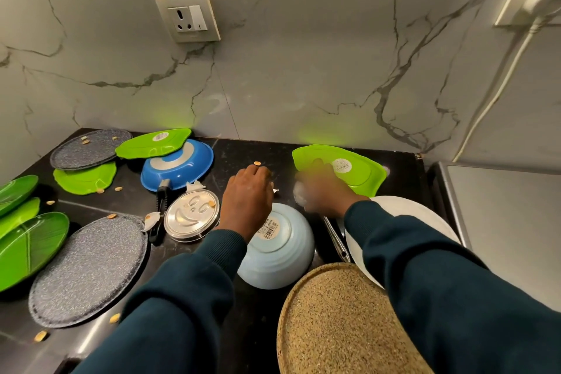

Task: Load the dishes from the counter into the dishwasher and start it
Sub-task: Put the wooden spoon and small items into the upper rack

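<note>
Both hands are held over the black counter (249,155): the left hand (247,194) is curled above the upturned pale blue bowl (280,249); the right hand (324,188) is blurred beside a green plate (361,174), its grasp indiscernible.

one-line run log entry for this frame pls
phase: clearing counter | left hand: over black counter, grasp unclear | right hand: motion-blurred at green plate | light blue bowl: upside down | dishwasher: not in view
</note>
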